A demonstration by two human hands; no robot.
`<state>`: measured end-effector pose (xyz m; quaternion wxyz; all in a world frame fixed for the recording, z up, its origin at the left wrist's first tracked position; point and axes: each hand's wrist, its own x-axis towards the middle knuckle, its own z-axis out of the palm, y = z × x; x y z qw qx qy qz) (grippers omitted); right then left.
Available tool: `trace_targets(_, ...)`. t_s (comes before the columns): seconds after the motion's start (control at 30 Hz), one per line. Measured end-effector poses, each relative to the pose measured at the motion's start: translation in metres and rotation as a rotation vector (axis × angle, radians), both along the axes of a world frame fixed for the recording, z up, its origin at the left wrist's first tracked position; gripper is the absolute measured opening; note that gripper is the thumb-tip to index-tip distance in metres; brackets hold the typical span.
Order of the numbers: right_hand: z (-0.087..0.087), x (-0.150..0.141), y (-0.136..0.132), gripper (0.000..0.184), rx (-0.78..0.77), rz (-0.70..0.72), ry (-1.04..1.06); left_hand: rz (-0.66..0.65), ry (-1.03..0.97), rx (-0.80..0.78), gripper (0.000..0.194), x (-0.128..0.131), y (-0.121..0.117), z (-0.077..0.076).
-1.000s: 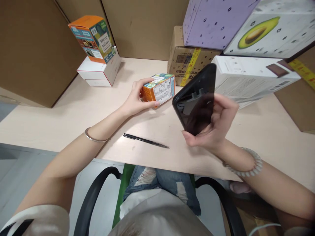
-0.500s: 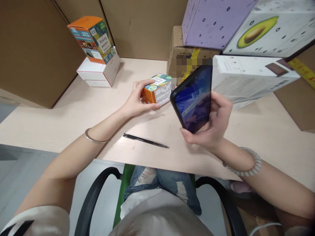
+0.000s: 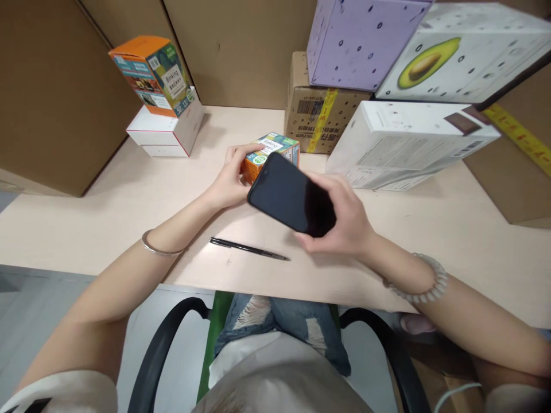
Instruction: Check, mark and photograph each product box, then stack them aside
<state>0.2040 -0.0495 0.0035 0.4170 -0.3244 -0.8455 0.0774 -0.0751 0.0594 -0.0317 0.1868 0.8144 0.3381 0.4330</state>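
A small orange and green carton (image 3: 270,144) lies on the table, and my left hand (image 3: 232,176) grips its left end. Some of those fingers are out of sight behind the phone and the carton. In my right hand (image 3: 344,218) is a black smartphone (image 3: 286,195), its dark screen facing up toward me. The phone is tilted and covers the near side of the carton from my view. On the table in front of me a black pen (image 3: 249,248) lies close to the front edge, touched by neither hand.
At the back left, an orange carton (image 3: 150,74) stands on a white box (image 3: 166,132). To the right are a brown taped box (image 3: 301,115), a purple box (image 3: 344,46), an avocado-printed box (image 3: 473,57) and a white box (image 3: 408,143). Chair armrests (image 3: 150,355) flank my lap.
My right hand has swung the phone left and lower, over the carton's near side. Its lit screen now looks dark. My left hand stays on the carton.
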Motion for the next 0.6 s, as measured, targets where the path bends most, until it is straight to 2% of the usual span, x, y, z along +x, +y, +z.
trace_targets(0.13,-0.002,-0.005,0.001,0.082,-0.125,0.171,-0.14,-0.038,-0.011,-0.158,0.087,-0.007,0.001,0.001)
trace_targets(0.3,-0.012,-0.011,0.001,0.072,-0.267,0.229,-0.211,0.022,0.026,-0.215,0.072,-0.012,-0.001,0.012)
trace_targets(0.47,-0.017,-0.012,0.007,0.075,-0.344,0.223,-0.275,-0.07,-0.131,-0.113,0.071,0.002,-0.011,0.046)
trace_targets(0.6,-0.014,-0.014,0.011,0.079,-0.399,0.163,-0.332,-0.207,-0.18,-0.018,0.072,0.039,-0.011,0.083)
